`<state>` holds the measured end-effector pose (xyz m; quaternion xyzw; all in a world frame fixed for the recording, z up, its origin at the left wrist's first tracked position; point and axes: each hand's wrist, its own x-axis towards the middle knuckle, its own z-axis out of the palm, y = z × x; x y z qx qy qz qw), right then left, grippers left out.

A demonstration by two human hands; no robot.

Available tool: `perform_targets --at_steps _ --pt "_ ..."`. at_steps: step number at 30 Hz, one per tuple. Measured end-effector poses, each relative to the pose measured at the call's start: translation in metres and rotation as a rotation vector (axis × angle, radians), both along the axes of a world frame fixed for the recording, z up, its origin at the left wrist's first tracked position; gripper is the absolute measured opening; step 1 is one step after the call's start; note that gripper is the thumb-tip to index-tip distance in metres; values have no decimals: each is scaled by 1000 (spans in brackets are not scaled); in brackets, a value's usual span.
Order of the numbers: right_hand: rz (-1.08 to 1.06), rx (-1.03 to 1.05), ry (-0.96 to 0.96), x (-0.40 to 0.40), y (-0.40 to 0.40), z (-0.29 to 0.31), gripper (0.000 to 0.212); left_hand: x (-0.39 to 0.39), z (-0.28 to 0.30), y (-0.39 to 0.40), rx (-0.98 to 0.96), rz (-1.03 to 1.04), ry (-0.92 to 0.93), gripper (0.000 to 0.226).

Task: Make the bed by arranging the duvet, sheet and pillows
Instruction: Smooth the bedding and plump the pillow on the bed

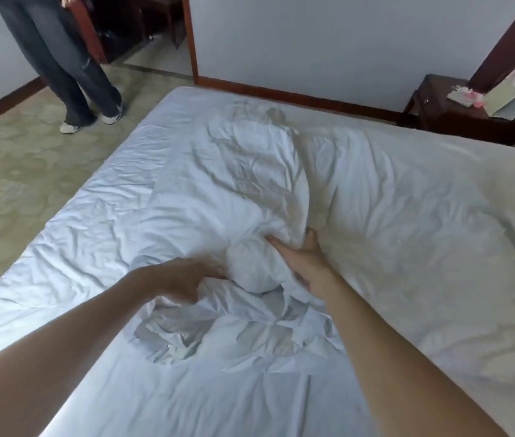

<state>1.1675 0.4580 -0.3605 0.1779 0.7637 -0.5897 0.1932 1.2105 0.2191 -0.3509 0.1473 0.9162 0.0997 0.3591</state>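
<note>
On bed, crumpled white duvet [250,190], both grips.

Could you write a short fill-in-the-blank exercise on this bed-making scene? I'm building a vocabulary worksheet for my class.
1. Both hands grip the bunched white ____ in the middle of the bed.
2. The right hand has its ____ curled into the fabric.
3. A second person stands on the ____ beyond the bed's far left corner.
4. The dark wooden nightstand stands by the bed's far ____ side.

Missing words: duvet; fingers; carpet; right
</note>
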Motion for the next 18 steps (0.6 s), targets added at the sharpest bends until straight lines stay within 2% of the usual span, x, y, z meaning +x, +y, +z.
perform_targets --at_steps 2,4,6,8,10,12,14,16,18 --pt "2 69 21 8 -3 -9 106 7 2 -8 187 251 -161 84" --pt "43 170 -12 15 2 -18 95 18 -1 -10 250 322 -254 82" --pt "210 388 -71 23 9 -27 79 28 -10 2 111 237 -311 83" --pt "364 606 -155 24 14 -30 73 32 -18 27 -36 39 -343 88" --pt "404 704 -131 21 14 -28 63 23 -19 50 -100 -45 -327 90" --pt "357 777 10 16 9 -26 63 3 -14 57 -108 -19 -278 76" --pt "325 893 136 16 6 -20 82 -13 -6 54 -104 51 -159 68" --pt "365 951 204 17 6 -19 98 -25 3 46 -51 142 103 67" --pt "470 911 222 21 4 -18 92 -33 1 40 5 223 350 70"
